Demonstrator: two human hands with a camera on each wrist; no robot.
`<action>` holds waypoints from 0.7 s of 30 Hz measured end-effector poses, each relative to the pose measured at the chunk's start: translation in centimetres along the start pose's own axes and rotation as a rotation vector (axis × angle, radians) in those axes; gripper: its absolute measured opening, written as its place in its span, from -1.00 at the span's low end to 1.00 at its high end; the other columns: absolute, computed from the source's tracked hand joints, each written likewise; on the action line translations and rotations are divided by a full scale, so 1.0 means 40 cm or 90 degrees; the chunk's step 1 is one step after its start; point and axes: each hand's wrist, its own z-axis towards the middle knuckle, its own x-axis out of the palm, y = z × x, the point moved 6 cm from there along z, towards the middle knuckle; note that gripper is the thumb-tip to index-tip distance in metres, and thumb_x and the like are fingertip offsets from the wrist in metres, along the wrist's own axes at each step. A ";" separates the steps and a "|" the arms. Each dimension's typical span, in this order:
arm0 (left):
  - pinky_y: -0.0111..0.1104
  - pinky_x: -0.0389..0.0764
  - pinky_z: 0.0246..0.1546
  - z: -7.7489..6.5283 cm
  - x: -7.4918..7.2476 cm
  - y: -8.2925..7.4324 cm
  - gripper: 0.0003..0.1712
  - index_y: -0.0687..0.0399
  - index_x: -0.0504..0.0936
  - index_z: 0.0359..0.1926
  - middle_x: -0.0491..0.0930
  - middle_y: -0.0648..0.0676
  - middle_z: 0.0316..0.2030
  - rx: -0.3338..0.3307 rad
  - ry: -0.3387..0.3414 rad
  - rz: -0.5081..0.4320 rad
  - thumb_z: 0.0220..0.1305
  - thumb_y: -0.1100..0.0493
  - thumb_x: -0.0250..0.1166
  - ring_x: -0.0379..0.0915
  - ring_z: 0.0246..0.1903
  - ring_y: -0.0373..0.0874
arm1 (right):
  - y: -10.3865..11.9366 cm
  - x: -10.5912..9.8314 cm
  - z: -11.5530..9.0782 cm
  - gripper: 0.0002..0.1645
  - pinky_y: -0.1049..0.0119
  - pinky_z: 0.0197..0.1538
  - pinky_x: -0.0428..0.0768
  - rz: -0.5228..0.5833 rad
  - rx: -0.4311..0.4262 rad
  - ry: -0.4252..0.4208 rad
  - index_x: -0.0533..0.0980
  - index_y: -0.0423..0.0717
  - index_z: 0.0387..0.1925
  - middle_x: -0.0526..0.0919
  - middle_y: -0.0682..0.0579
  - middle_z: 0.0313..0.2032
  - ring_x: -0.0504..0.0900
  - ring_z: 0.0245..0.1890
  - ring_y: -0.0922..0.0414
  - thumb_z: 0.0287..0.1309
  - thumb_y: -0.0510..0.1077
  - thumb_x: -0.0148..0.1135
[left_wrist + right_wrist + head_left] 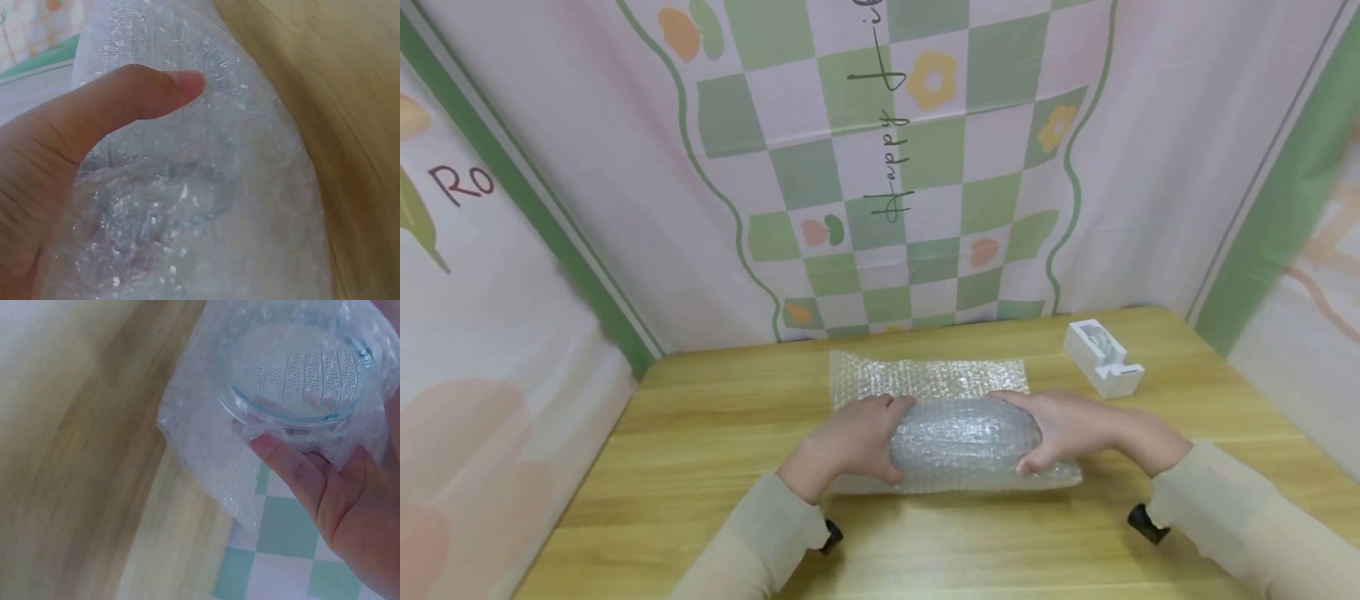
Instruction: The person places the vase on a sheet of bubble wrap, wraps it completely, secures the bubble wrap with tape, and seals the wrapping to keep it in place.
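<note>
A clear glass vessel lies on its side, rolled in bubble wrap (966,433), with its length running left to right. In the right wrist view its round rim and ribbed glass wall (306,375) show through the open end of the roll. My left hand (861,437) grips the left end, its thumb (156,94) lying along the wrap; the other left fingers are hidden behind the roll. At the rim end, my right hand (1067,429) holds the roll with the thumb in front and fingers over the top. A flat tail of wrap (932,377) stretches out behind.
A white tape dispenser (1101,358) stands at the back right of the wooden table (715,467). Behind the table's far edge hangs a green-and-white checked curtain (925,167). Pale printed cloth encloses both sides.
</note>
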 end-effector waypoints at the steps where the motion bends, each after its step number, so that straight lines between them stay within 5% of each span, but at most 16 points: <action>1: -0.16 0.52 0.26 0.000 0.000 0.000 0.22 0.14 0.26 0.51 0.53 0.14 0.27 -0.001 0.000 0.002 -0.09 -0.17 0.66 0.49 0.22 0.04 | 0.001 -0.001 0.001 0.32 0.06 -0.09 0.64 0.003 -0.001 0.002 0.18 -0.28 0.51 0.64 -0.18 0.08 0.61 -0.14 0.09 -0.18 0.19 0.60; 6: -0.17 0.55 0.23 0.002 0.002 -0.001 0.20 0.12 0.27 0.51 0.55 0.14 0.24 -0.005 0.005 0.010 -0.08 -0.15 0.66 0.51 0.18 0.03 | 0.005 -0.002 0.001 0.34 0.26 -0.35 0.60 0.042 0.013 0.029 0.07 -0.19 0.57 0.63 0.01 -0.36 0.49 -0.52 0.26 -0.12 0.14 0.59; 8: -0.18 0.55 0.23 0.003 0.003 -0.001 0.20 0.12 0.27 0.50 0.56 0.14 0.23 -0.006 0.007 0.010 -0.08 -0.14 0.66 0.51 0.18 0.03 | 0.009 -0.004 -0.001 0.36 0.21 -0.31 0.63 0.057 0.012 0.031 0.03 -0.20 0.58 0.66 -0.10 -0.26 0.45 -0.57 0.24 -0.10 0.14 0.59; 10: -0.18 0.55 0.23 0.005 0.004 0.001 0.20 0.12 0.27 0.51 0.56 0.14 0.23 -0.005 0.008 0.010 -0.09 -0.14 0.66 0.52 0.18 0.03 | 0.013 -0.007 -0.003 0.35 0.02 -0.09 0.71 0.062 0.002 0.021 0.03 -0.25 0.56 0.64 -0.28 -0.01 0.64 -0.34 0.07 -0.08 0.15 0.58; 13: -0.17 0.54 0.24 0.007 0.005 0.004 0.20 0.13 0.26 0.51 0.56 0.15 0.24 -0.003 0.011 0.006 -0.07 -0.14 0.65 0.51 0.19 0.04 | 0.024 -0.018 -0.009 0.32 -0.26 0.20 0.53 0.029 -0.020 -0.014 0.09 -0.30 0.53 0.28 -0.42 0.40 0.58 0.11 -0.25 -0.06 0.21 0.56; 15: -0.17 0.55 0.23 0.007 0.006 0.008 0.20 0.13 0.25 0.52 0.56 0.15 0.23 -0.003 0.016 0.001 -0.06 -0.15 0.65 0.52 0.18 0.03 | 0.035 -0.026 -0.014 0.26 -0.32 0.23 0.48 -0.017 -0.039 -0.045 0.16 -0.29 0.50 0.29 -0.38 0.40 0.44 0.27 -0.36 -0.04 0.23 0.55; 21: -0.20 0.59 0.17 0.009 0.008 0.019 0.20 0.12 0.24 0.52 0.60 0.11 0.17 -0.006 0.037 -0.032 -0.05 -0.14 0.63 0.56 0.11 -0.02 | 0.083 -0.033 -0.024 0.14 -0.22 0.23 0.53 -0.204 -0.093 -0.129 0.31 -0.24 0.44 0.48 -0.22 0.30 0.52 0.22 -0.22 -0.07 0.20 0.56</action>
